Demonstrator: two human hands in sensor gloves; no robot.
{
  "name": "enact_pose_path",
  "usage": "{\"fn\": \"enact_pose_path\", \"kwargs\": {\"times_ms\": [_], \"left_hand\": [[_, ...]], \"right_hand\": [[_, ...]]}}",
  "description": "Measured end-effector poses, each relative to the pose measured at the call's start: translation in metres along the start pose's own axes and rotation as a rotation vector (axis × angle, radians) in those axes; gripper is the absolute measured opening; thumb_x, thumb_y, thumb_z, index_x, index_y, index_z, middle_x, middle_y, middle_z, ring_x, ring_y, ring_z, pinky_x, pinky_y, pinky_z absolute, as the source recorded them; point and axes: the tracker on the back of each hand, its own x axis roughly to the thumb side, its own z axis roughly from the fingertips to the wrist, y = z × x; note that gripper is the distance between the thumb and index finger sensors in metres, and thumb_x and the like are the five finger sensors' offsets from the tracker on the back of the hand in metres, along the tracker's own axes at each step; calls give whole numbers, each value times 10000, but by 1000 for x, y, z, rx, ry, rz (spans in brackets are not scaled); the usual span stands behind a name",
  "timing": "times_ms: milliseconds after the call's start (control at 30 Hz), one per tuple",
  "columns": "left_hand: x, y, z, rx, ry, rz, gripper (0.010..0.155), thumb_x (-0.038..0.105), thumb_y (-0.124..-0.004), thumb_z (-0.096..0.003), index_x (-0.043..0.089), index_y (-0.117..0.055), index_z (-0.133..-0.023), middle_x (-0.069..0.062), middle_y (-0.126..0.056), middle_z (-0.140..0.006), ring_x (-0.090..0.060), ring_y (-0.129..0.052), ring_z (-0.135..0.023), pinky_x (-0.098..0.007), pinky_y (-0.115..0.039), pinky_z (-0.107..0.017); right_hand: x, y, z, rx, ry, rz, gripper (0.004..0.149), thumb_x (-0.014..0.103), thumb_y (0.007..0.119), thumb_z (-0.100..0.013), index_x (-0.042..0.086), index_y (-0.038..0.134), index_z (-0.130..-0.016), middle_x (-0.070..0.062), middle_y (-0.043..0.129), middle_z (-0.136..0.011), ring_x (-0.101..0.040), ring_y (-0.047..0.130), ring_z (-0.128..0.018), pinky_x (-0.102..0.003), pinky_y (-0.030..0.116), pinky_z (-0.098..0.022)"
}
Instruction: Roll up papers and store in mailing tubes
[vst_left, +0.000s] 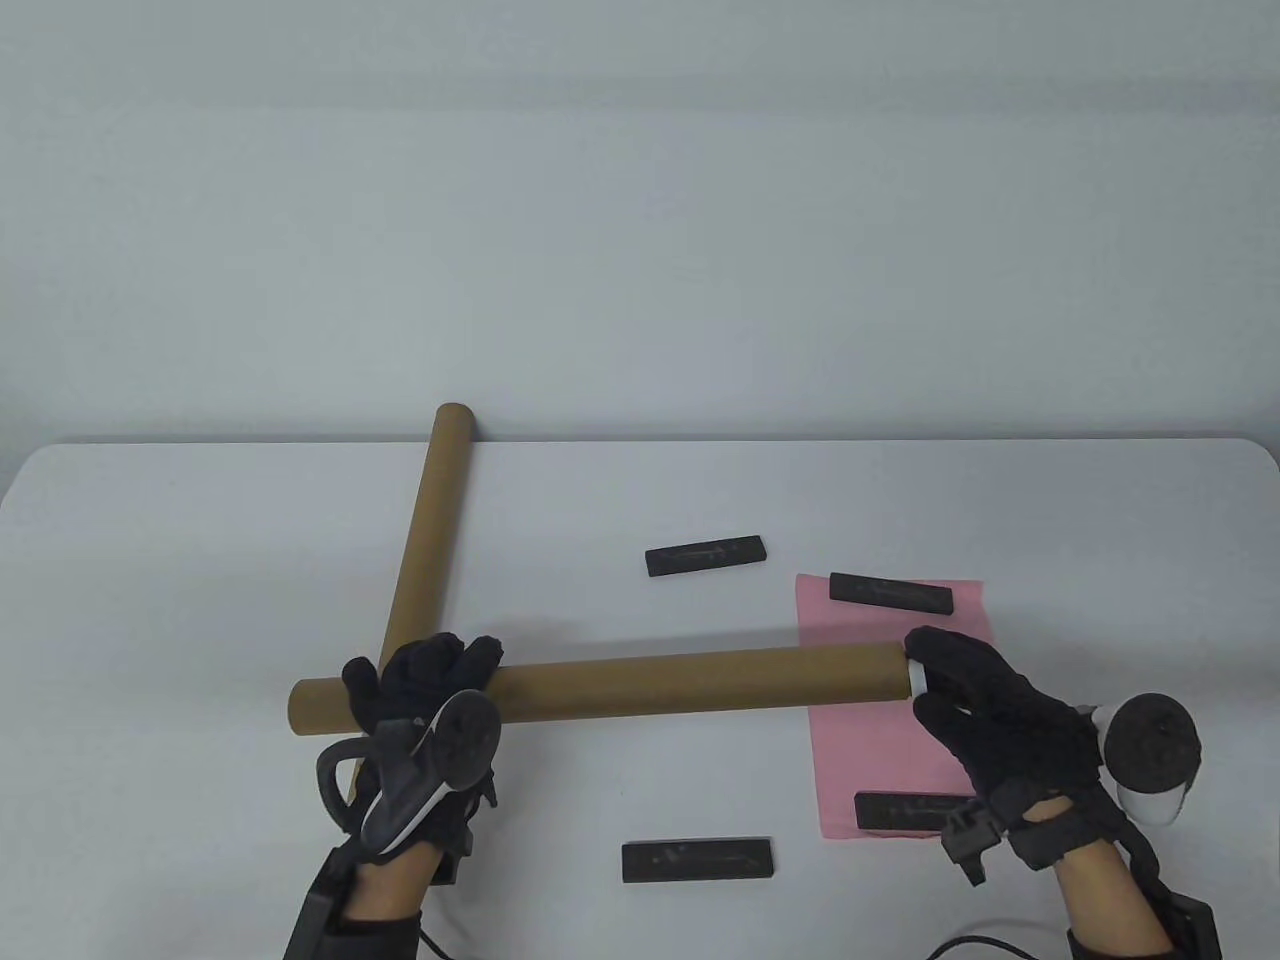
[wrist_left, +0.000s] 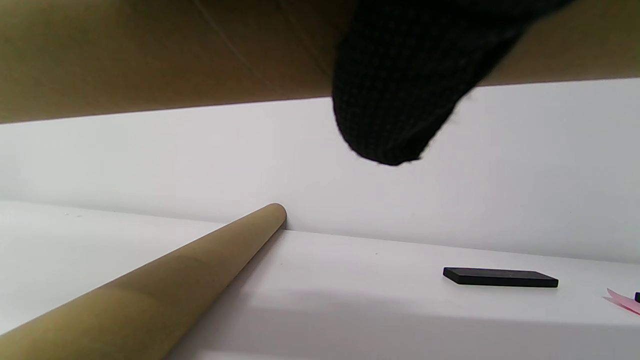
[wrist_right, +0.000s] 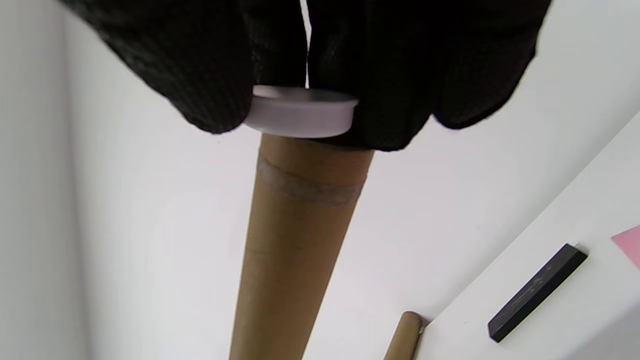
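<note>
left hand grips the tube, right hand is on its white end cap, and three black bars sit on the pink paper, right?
Not quite: only two black bars sit on the pink paper, as the table view shows. The other two lie on the bare table. The rest holds: the left hand grips the tube and the right hand is on its white end cap.

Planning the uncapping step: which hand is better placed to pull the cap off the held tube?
Right hand: its fingers already pinch the white cap; the left hand grips the tube mid-body.
</note>
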Motion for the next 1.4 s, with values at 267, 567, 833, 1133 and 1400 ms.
{"fn": "enact_pose_path", "kwargs": {"times_ms": [267,567,833,1133,1400], "left_hand": [[3,-2,1,-4,-12,0,751,360,-989,-330,513,-576,-938,59,-646,-1047,-227,-746,-1026,-692,-462,-746],[3,-3,1,-12,-23,14,752,359,-989,-329,515,-575,-936,60,-645,-1048,-223,-746,-1027,-690,-460,-750],[7,-4,1,-34,-39,24,749,365,-986,-332,512,-576,-941,55,-655,-1044,-228,-765,-1014,-694,-478,-743],[18,3,4,-56,-2,17,749,371,-986,-335,505,-576,-948,44,-662,-1040,-234,-780,-994,-684,-484,-736],[20,-1,2,-167,-29,-32,766,411,-964,-357,511,-526,-977,36,-647,-1045,-236,-771,-987,-645,-494,-734]], "right_hand": [[-3,-4,3,-10,5,23,595,344,893,-474,105,771,-1005,-211,781,-988,-439,957,-756,-621,810,-563],[-8,-3,3,4,7,2,594,333,895,-470,109,771,-1006,-202,780,-996,-444,950,-774,-619,799,-577],[-2,-3,6,-80,-21,11,591,336,893,-476,135,768,-1017,-165,783,-1020,-412,951,-832,-580,794,-628],[3,16,10,-96,-17,103,720,348,831,-512,85,543,-1117,-214,587,-1134,-457,782,-997,-571,709,-700],[-4,28,5,63,26,73,946,443,806,-518,-49,274,-1125,-350,326,-1142,-647,499,-1023,-738,590,-645]]}}
